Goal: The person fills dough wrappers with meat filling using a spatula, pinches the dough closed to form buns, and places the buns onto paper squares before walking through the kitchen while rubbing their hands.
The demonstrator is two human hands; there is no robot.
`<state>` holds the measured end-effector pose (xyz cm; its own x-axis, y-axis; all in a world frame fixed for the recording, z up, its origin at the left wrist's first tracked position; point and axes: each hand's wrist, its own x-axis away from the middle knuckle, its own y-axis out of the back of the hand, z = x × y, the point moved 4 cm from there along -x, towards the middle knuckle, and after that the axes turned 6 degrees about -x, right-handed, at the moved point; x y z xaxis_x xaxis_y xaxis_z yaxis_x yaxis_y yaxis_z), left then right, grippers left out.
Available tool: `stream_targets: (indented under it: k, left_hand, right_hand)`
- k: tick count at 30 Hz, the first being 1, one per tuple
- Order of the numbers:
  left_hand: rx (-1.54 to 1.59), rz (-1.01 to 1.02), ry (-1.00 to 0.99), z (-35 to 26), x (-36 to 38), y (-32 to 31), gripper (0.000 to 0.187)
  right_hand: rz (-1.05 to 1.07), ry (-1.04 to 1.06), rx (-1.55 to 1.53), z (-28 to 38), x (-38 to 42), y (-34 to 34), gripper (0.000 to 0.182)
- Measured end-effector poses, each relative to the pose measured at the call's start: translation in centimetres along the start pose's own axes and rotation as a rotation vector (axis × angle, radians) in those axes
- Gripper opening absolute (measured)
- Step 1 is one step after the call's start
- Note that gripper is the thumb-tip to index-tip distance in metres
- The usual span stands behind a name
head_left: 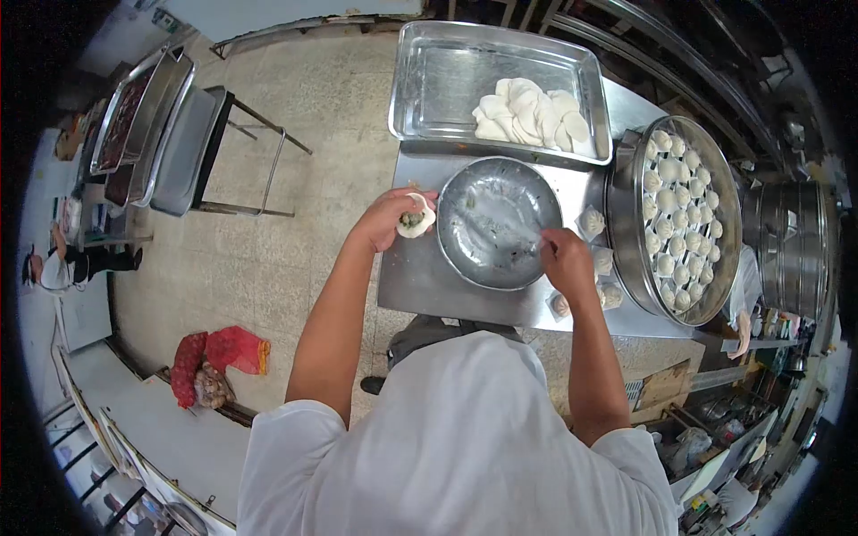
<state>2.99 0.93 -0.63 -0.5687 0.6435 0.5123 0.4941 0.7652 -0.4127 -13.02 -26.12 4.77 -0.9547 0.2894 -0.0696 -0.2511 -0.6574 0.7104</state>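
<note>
In my left hand point(386, 219) lies a round dough wrapper point(416, 216) with a small heap of greenish filling on it, left of a metal bowl point(500, 259). My right hand point(567, 259) is closed at the bowl's right rim, around something thin that reaches into the bowl and is hard to make out. Whitish residue and small bits cover the bowl's inside. Behind it, a metal tray point(438, 80) holds a pile of flat dough wrappers point(527, 114). Several pleated buns point(592, 222) sit on the table to the right of the bowl.
A round steamer point(630, 241) full of small buns stands on the table's right side, with stacked steamers point(786, 250) beyond. Trays on a stand point(192, 147) are at the left. Red net bags point(188, 366) lie on the floor. Another person point(58, 268) is far left.
</note>
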Motion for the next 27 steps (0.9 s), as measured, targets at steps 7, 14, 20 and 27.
stream_targets:
  k: [7, 14, 20, 27]
  left_hand:
    - [-0.106, 0.035, 0.021, 1.5, -0.3, 0.7, 0.026]
    - [-0.1, 0.045, 0.065, 2.4, 0.9, 1.2, 0.024]
    - [-0.11, 0.053, 0.004, 0.5, -0.7, 0.6, 0.021]
    - [-0.106, 0.101, -0.013, 0.3, -2.0, 0.5, 0.021]
  right_hand:
    - [0.236, -0.015, 0.107, 0.2, -0.5, -2.2, 0.016]
    - [0.143, -0.039, -0.07, -0.5, -1.1, 0.2, 0.018]
    - [0.046, -0.048, 0.354, -1.2, -0.3, 1.9, 0.017]
    - [0.056, -0.033, 0.075, -1.1, -2.0, -3.3, 0.019]
